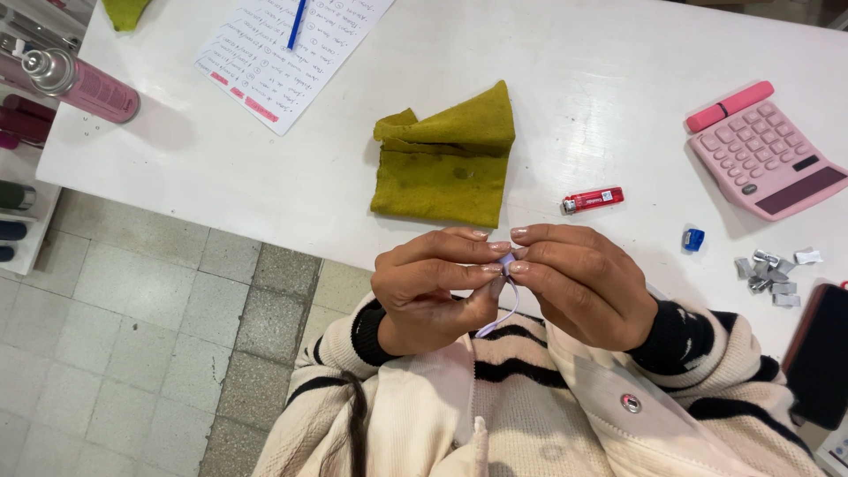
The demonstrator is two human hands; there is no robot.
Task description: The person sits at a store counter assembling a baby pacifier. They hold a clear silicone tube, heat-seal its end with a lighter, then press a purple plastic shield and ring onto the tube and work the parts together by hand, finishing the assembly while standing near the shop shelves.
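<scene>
White table (548, 53) | 2 hands (508, 265) pinching 1 lilac cord (500, 319) | 1 lighter (593, 200)

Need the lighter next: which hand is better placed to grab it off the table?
Probably the right hand: the red lighter lies just beyond its fingertips, on its side. Both it and the left hand pinch the small lilac cord.

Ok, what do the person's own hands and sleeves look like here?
Both the left hand and right hand are bare, with no rings visible and pale glossy fingernails. The knitted sleeves are cream with black stripes and black ribbed cuffs.
</scene>
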